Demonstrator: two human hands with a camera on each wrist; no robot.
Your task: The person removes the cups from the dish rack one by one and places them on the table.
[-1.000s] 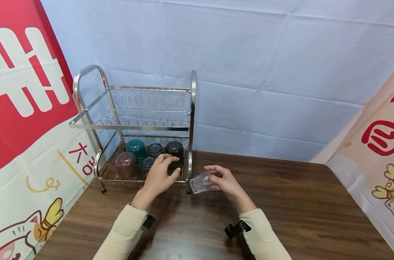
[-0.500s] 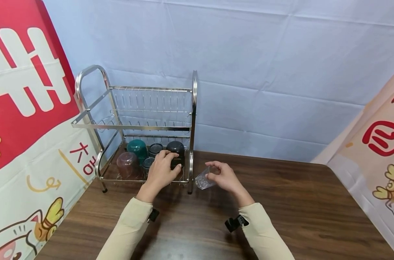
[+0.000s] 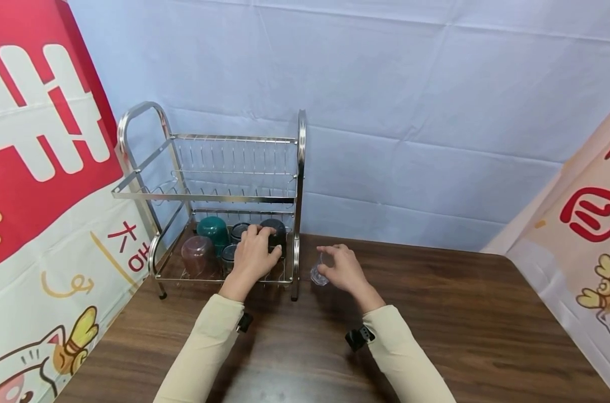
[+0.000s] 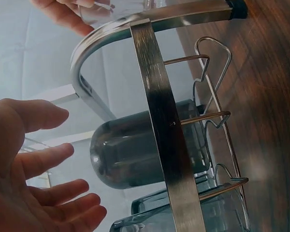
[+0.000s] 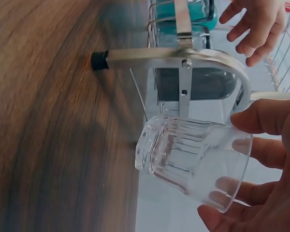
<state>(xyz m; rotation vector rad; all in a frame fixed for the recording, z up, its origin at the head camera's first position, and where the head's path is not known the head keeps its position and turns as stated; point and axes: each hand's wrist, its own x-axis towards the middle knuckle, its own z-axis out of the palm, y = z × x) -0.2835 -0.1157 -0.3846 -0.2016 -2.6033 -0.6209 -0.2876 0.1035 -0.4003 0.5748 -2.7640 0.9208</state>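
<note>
My right hand [image 3: 346,271] pinches a clear faceted glass [image 5: 193,159] near its rim, thumb on one side and fingers on the other. In the head view the glass stands nearly upright, base down, just right of the rack; whether it touches the table is hard to tell. My left hand [image 3: 253,254] is over the rack's lower tier, fingers loosely bent. The left wrist view shows that hand apart from an upside-down dark grey cup [image 4: 125,150], with nothing between its fingers.
A two-tier metal dish rack [image 3: 204,197] stands on the wooden table [image 3: 436,313]. Its lower tier also bears upturned cups: a pinkish one [image 3: 198,256], a teal one [image 3: 212,229] and smaller grey glasses [image 3: 228,254]. A pale cloth backdrop [image 3: 411,112] hangs behind.
The clear glass has swung from tilted to nearly upright in my right hand, which has moved slightly away from me. My left hand has shifted a little right and forward, toward the dark cup.
</note>
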